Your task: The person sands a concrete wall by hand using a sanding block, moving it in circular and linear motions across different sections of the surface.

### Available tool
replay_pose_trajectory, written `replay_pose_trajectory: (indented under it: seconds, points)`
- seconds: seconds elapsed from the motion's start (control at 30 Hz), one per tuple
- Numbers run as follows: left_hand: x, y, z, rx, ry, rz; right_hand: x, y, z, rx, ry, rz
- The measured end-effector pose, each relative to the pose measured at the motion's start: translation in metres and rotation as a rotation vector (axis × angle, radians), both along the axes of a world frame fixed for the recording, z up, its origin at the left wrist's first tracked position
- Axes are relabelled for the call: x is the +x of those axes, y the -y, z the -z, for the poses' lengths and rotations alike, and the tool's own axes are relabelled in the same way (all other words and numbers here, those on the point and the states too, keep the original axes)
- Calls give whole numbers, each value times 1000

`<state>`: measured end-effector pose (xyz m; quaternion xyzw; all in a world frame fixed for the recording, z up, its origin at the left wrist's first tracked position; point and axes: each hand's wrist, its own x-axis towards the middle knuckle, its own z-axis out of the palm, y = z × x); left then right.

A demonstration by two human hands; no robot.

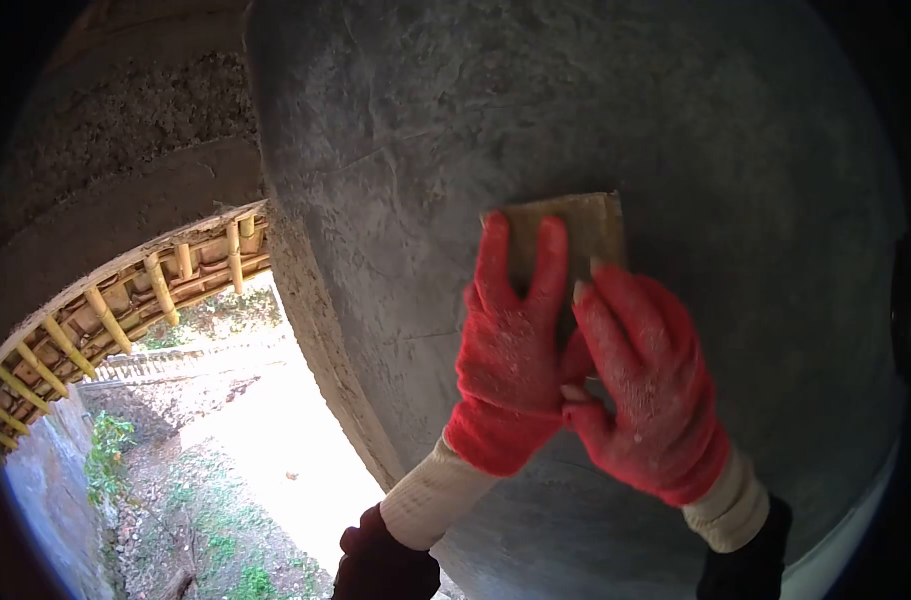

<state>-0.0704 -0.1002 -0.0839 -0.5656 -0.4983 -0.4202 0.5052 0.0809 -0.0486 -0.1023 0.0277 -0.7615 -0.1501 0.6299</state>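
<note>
Wooden float, flat and rectangular, pressed against grey wet-looking plaster wall, a little right of centre in the head view. Left hand in red glove, fingers spread upward over lower left part of board, palm flat on it. Right hand in matching red glove just beside, touching the left at the thumbs, fingers angled up over lower right part; both hands together, pressing rather than gripping, whether any handle is clasped cannot be told. Cream cuffs and dark sleeves below. Likely stiff, light, rough-faced, not fragile; probably best held with flat palms over the back, away from the edges. Left of wall, curved rough edge, bamboo scaffold under a concrete overhang, sunlit ground with weeds far below.
</note>
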Motion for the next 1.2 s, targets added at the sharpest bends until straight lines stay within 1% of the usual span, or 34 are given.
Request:
replay_pose_trajectory:
  seconds: [0.03, 0.07, 0.13, 0.17, 0.23, 0.37, 0.43, 0.47, 0.53, 0.63, 0.67, 0.73, 0.8, 0.83, 0.9, 0.93, 1.0, 1.03, 1.1, 1.13, 1.2]
  points:
    - [9, 0, 5, -89, -11, 97, 5, 4, 9, -59, 9, 36]
    - [15, 0, 9, -89, -10, 120, 13, 5, 12, -59, 10, 59]
    - [26, -1, 15, -88, -51, 152, 30, 7, 17, -191, 15, 97]
    - [31, -4, 18, -93, -54, 182, 35, 5, 19, -196, 10, 126]
    - [40, -11, 25, -104, 31, 357, 38, -1, 24, -225, 9, 75]
    - [56, -19, 38, -125, 115, 512, 56, 5, 35, -283, 45, 187]
    - [68, -23, 44, -118, 53, 613, 61, 3, 45, -216, -85, 423]
    - [75, -24, 46, -121, 53, 633, 63, -3, 49, -217, -86, 444]
    - [90, -28, 50, -236, 108, 729, 73, -16, 54, -89, -208, 725]
    - [113, -29, 42, -291, 75, 848, 113, -32, 49, -73, -242, 762]
    - [113, -29, 35, -295, 75, 867, 134, -35, 43, -108, -314, 827]
    - [94, -26, 15, -30, 1, 643, 187, -49, 31, -178, -469, 910]
    - [71, -29, -1, 43, 173, 728, 246, -78, 23, -295, -624, 932]
    - [64, -32, -8, 33, 182, 733, 263, -81, 19, -377, -688, 935]
    - [61, -42, -17, 169, 120, 470, 249, -73, 23, -362, -691, 997]
    - [67, -51, -20, 164, 127, 477, 232, -65, 21, -338, -708, 1043]
    - [81, -68, -31, 233, 31, 463, 179, -38, 46, -222, -473, 960]
    - [88, -75, -40, 230, 32, 468, 157, -28, 62, -233, -278, 905]
    - [95, -85, -53, 335, -163, 306, 133, -25, 86, -131, 159, 733]
    - [92, -90, -59, 326, -165, 312, 141, -24, 90, -142, 158, 737]
    - [82, -100, -71, 345, -187, 150, 170, -29, 94, -121, -1, 787]
